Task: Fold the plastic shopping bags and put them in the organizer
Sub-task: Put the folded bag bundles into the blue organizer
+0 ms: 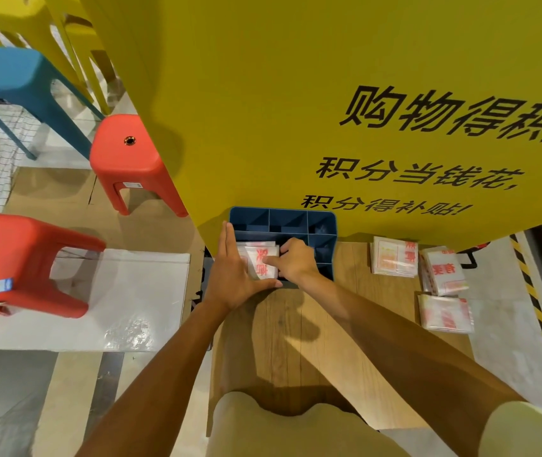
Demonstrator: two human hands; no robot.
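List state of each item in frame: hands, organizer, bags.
left hand: open, flat against the organizer's left side
right hand: pressing a folded bag down into the organizer
blue organizer: upright, back compartments look empty
folded bag in organizer: lying in the front left compartment
folded bags on floor: three stacks, right of the organizer, not yet stored

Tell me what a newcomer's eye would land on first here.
First, the big yellow sign with black lettering, filling the upper right. Below it, both hands work at the blue organizer: the left hand lies flat along its left wall, the right hand presses a folded bag into it. Red stools stand left.
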